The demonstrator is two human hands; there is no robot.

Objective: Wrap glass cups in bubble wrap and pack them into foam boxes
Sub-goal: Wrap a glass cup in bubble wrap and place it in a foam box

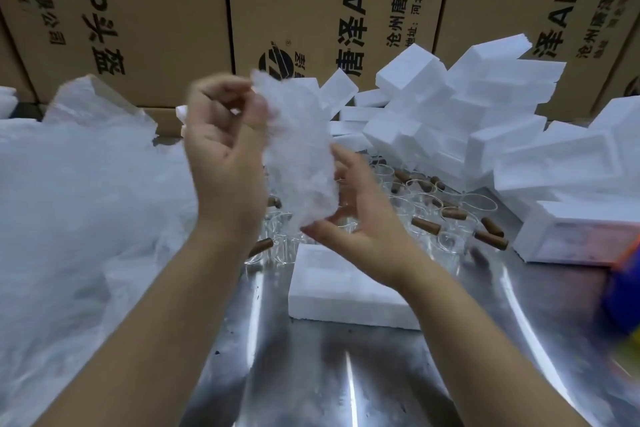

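My left hand (225,146) pinches the top edge of a piece of bubble wrap (298,156) and holds it up above the table. My right hand (360,218) is below it, fingers curled around the wrap's lower end. Whether a cup is inside the wrap cannot be made out. Several clear glass cups with brown wooden handles (436,215) stand on the steel table behind my hands. A white foam box (332,291) lies on the table just under my right wrist.
A big heap of bubble wrap in a plastic bag (76,204) fills the left side. Stacked white foam boxes (485,114) pile up at the back right, one open box (571,239) at the right. Cardboard cartons (311,10) wall off the back. A blue-orange object (623,288) sits at the right edge.
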